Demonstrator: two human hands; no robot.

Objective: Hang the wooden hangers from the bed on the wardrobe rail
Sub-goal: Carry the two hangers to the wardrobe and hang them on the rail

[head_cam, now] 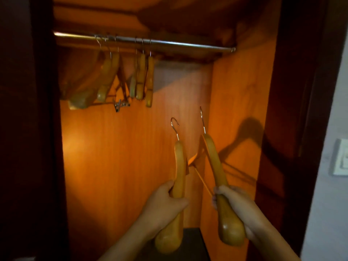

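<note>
left hand (165,201) gripping one wooden hanger (179,166), hook pointing up | right hand (232,197) gripping second hanger (214,162), its fingers (215,201) mostly hiding behind the wood | both hangers sitting well below rail (169,44) | hung hangers (113,76) bunching at rail's left, blurring together, count unclear

A: The left hanger (179,166) and right hanger (214,162)?
B: Both honey-yellow; their hooks (175,132) silver; the rail (188,45) silver-grey.
A: And around them?
B: The back panel (122,157) is orange with fine vertical grain; the frame (293,91) dark red-brown; the wall (329,213) pale grey.
</note>
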